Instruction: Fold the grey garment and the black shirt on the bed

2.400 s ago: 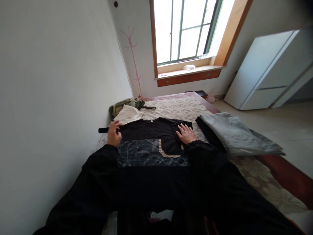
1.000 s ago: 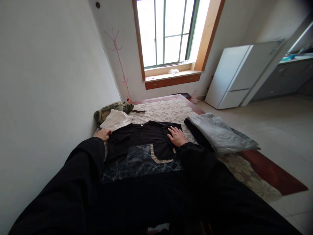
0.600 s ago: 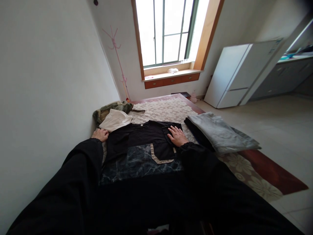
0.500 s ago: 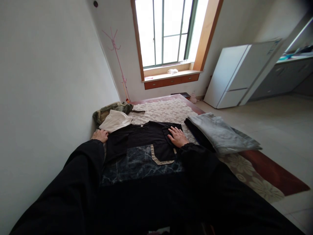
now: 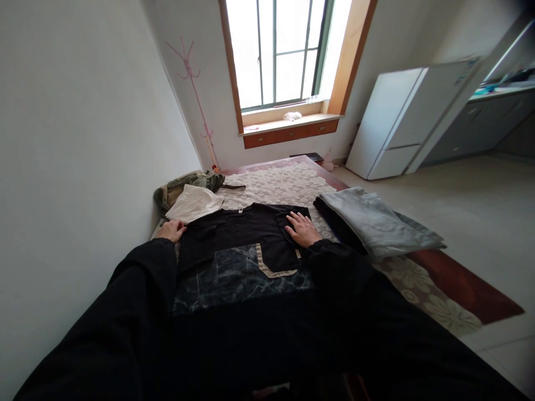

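Observation:
A black T-shirt [image 5: 234, 228] lies spread out before me, its neckline away from me. It has a dark marbled panel and a pocket edged in beige. My left hand [image 5: 170, 230] is at the end of the sleeve on the left, fingertips and thumb drawn together on the cloth edge. Flat on the other sleeve rests my right hand [image 5: 302, 229], fingers stretched and a little apart. The lower part of the shirt merges with my dark clothing and is hard to make out.
A lace cloth [image 5: 271, 184] covers the reddish table [image 5: 463, 284]. Beyond my left hand lie a white garment [image 5: 194, 203] and a camouflage-patterned item [image 5: 188, 182]. Folded grey clothes [image 5: 376, 220] are on the right. A wall [image 5: 83, 139] rises close on the left.
My left hand's fingers have drawn together at the sleeve edge. My right hand stays flat on the other sleeve. The view has shifted slightly.

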{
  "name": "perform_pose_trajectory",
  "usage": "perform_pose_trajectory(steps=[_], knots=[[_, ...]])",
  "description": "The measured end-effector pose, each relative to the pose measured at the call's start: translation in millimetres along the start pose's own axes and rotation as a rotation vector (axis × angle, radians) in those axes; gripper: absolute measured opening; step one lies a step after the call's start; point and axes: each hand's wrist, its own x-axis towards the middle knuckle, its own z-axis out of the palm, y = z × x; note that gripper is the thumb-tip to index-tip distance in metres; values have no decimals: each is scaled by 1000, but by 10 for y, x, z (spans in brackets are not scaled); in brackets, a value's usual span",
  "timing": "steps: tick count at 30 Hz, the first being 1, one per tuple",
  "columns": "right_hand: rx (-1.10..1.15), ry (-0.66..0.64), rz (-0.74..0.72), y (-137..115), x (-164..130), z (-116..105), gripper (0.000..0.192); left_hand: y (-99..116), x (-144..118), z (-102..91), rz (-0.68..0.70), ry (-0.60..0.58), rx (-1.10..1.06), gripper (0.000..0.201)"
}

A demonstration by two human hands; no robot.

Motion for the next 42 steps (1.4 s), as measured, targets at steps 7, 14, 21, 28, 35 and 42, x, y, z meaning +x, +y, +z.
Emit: perform_pose_trajectory(steps=[7,14,21,28,35,42], knots=[[13,-5,-2,21,13,22,61,14,-605,-155,-4,-22,-100,36],[10,2,-13,34,24,45,59,54,-1681,-236,137,-174,-119,27],[-4,18,-23,15,5,33,58,77,-1911,-141,112,-92,-177,22],[11,12,-16,4,-7,19,56,-5,-2021,-102,57,-8,-169,15],[18,14,-11,14,0,17,56,-30,-2087,-131,105,-15,-296,17],[-9,41,-13,-43,-50,9,56,29,-2112,-155,70,-21,-306,24]])
